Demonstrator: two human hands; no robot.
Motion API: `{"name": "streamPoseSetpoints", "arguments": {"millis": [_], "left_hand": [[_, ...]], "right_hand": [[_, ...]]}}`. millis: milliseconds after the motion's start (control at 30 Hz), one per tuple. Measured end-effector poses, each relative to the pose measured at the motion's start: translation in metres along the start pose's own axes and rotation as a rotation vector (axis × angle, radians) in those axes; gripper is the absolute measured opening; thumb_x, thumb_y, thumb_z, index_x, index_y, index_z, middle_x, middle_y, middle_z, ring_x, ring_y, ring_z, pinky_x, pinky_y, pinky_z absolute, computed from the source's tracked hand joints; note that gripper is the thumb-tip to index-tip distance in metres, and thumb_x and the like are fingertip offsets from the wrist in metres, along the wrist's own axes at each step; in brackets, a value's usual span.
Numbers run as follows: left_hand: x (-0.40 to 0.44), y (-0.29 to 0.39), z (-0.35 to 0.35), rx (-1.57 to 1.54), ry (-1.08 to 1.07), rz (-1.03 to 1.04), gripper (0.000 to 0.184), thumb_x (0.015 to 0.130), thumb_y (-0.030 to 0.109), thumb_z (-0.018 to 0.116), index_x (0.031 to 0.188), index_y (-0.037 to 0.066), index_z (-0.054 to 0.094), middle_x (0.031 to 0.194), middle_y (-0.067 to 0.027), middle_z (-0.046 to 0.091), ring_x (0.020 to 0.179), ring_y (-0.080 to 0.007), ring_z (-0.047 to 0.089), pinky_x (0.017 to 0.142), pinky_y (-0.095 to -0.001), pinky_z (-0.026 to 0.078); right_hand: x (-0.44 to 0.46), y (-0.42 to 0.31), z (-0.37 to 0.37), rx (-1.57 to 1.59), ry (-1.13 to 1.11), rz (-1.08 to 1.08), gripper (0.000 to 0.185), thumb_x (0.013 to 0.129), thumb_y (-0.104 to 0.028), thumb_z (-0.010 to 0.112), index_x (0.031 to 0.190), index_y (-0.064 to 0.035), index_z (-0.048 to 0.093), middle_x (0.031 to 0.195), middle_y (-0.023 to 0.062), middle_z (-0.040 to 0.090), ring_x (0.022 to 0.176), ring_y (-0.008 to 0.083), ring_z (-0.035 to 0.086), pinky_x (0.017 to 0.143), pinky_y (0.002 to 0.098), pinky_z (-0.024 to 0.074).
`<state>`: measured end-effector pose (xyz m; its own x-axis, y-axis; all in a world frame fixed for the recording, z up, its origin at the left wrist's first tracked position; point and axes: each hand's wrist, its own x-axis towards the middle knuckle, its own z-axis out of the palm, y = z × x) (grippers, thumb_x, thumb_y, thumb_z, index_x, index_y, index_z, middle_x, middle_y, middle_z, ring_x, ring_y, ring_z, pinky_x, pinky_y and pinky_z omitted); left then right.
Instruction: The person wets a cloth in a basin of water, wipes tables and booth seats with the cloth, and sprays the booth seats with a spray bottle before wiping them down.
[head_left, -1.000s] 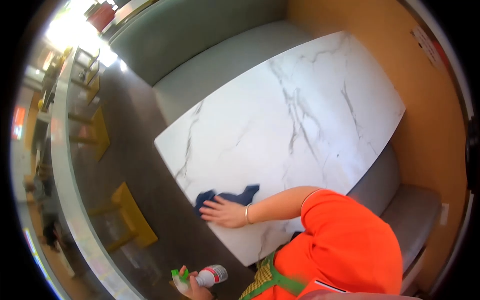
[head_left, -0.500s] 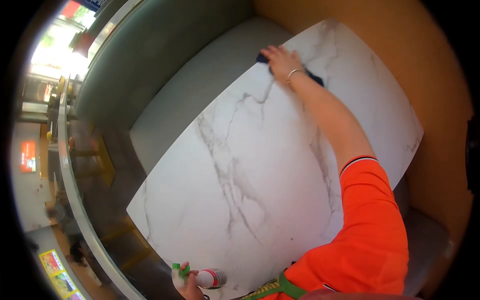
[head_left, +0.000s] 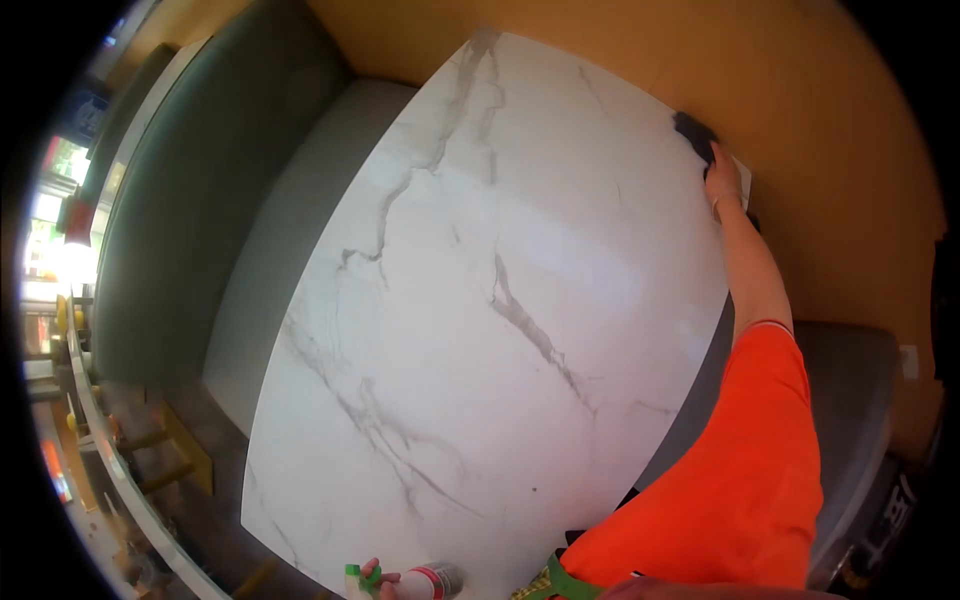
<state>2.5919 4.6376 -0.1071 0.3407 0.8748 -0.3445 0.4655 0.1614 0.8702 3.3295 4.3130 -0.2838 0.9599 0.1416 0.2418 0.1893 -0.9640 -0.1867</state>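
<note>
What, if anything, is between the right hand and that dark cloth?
Nothing visible: the right hand rests on the dark cloth, at the tabletop's edge beside the wall. The left hand holds the spray bottle.

Orange-tan wall (head_left: 830, 200) runs along counter's far and right edges. White counter (head_left: 450, 300), gray marble veins, pale glare toward right edge. Green-gray bench back (head_left: 210, 180) and gray seat (head_left: 300, 200) beside counter's left edge. Second gray seat (head_left: 850, 400) by lower right edge. Brown floor (head_left: 215, 530) off near left corner; yellow-framed chair (head_left: 185, 450) there. Bright light (head_left: 75, 262) glares at far left.
</note>
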Motion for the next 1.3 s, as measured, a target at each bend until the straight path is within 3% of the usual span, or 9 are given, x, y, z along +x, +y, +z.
{"name": "streamPoseSetpoints", "arguments": {"millis": [267, 500, 533, 633, 767, 867, 1067, 1200, 1300], "left_hand": [[-0.013, -0.080, -0.145, -0.179, -0.019, 0.353, 0.054, 0.074, 0.002, 0.045, 0.125, -0.009, 0.032, 0.108, -0.0203, 0.052, 0.070, -0.0173, 0.052, 0.068, -0.0307, 0.045], [-0.149, -0.200, -0.354, -0.306, 0.246, 0.357, 0.051, 0.076, 0.004, 0.048, 0.125, -0.006, 0.034, 0.111, -0.0180, 0.051, 0.069, -0.0160, 0.051, 0.066, -0.0278, 0.044], [-0.168, -0.152, -0.315, -0.312, 0.315, 0.305, 0.051, 0.076, 0.003, 0.047, 0.125, -0.006, 0.035, 0.110, -0.0175, 0.051, 0.069, -0.0160, 0.051, 0.066, -0.0276, 0.044], [-0.201, -0.159, -0.347, -0.219, 0.417, 0.229, 0.051, 0.076, 0.002, 0.047, 0.125, -0.005, 0.034, 0.110, -0.0182, 0.051, 0.068, -0.0160, 0.051, 0.066, -0.0270, 0.044], [-0.218, -0.225, -0.428, -0.085, 0.390, 0.234, 0.030, 0.082, 0.018, 0.049, 0.101, -0.005, 0.052, 0.087, -0.0105, 0.054, 0.078, -0.0175, 0.049, 0.070, -0.0328, 0.043], [-0.197, -0.235, -0.448, -0.120, 0.359, 0.260, 0.027, 0.085, 0.020, 0.046, 0.103, 0.002, 0.053, 0.090, -0.0077, 0.053, 0.082, -0.0166, 0.048, 0.071, -0.0324, 0.042], [-0.144, -0.275, -0.490, -0.043, 0.102, 0.177, 0.027, 0.087, 0.018, 0.044, 0.110, 0.006, 0.052, 0.098, -0.0065, 0.053, 0.088, -0.0168, 0.049, 0.075, -0.0318, 0.043], [-0.089, -0.312, -0.536, 0.028, -0.103, 0.129, 0.029, 0.088, 0.016, 0.043, 0.115, 0.009, 0.051, 0.104, -0.0057, 0.053, 0.092, -0.0169, 0.050, 0.078, -0.0314, 0.044], [-0.098, -0.180, -0.451, 0.365, -0.074, 0.831, 0.022, 0.085, 0.016, 0.049, 0.103, 0.004, 0.049, 0.104, -0.0136, 0.053, 0.083, -0.0259, 0.054, 0.074, -0.0398, 0.045]], "right_hand": [[-0.293, -0.165, -0.060, 0.227, -0.039, -0.332, 0.046, 0.079, 0.000, 0.040, 0.125, -0.0083, 0.044, 0.130, 0.0168, 0.040, 0.120, 0.0341, 0.037, 0.101, 0.0388, 0.0300], [-0.691, -0.354, -0.141, 0.271, -0.446, -0.745, 0.046, 0.079, -0.007, 0.039, 0.124, -0.0079, 0.045, 0.132, 0.0158, 0.040, 0.125, 0.0290, 0.034, 0.101, 0.0421, 0.0284], [-0.665, -0.355, -0.162, 0.352, -0.562, -0.802, 0.044, 0.080, -0.008, 0.040, 0.123, -0.0075, 0.045, 0.132, 0.0153, 0.041, 0.124, 0.0285, 0.036, 0.100, 0.0420, 0.0289], [-0.762, -0.390, -0.159, 0.623, -0.392, -1.148, 0.038, 0.076, -0.007, 0.046, 0.114, -0.0082, 0.049, 0.119, 0.0104, 0.048, 0.112, 0.0271, 0.044, 0.093, 0.0394, 0.0364], [-0.926, -0.448, -0.181, 1.142, -0.922, -1.106, 0.031, 0.067, 0.003, 0.052, 0.095, -0.0073, 0.060, 0.108, 0.0099, 0.054, 0.102, 0.0294, 0.048, 0.086, 0.0375, 0.0411], [-0.933, -0.461, -0.202, 1.235, -1.108, -0.853, 0.038, 0.064, 0.006, 0.049, 0.097, -0.0085, 0.060, 0.109, 0.0096, 0.053, 0.104, 0.0290, 0.046, 0.090, 0.0374, 0.0382], [-0.877, -0.365, -0.259, 0.644, -0.782, -1.260, 0.049, 0.068, -0.008, 0.057, 0.116, -0.0116, 0.050, 0.129, 0.0133, 0.040, 0.123, 0.0342, 0.032, 0.099, 0.0496, 0.0273], [-0.915, -0.364, -0.181, 0.511, -0.500, -1.409, 0.040, 0.078, -0.020, 0.049, 0.117, -0.0101, 0.049, 0.135, 0.0125, 0.035, 0.128, 0.0331, 0.027, 0.101, 0.0539, 0.0220], [-0.921, -0.411, -0.168, 0.407, -0.440, -1.364, 0.034, 0.082, -0.021, 0.044, 0.113, -0.0092, 0.052, 0.134, 0.0117, 0.037, 0.128, 0.0308, 0.027, 0.102, 0.0535, 0.0217]]}}
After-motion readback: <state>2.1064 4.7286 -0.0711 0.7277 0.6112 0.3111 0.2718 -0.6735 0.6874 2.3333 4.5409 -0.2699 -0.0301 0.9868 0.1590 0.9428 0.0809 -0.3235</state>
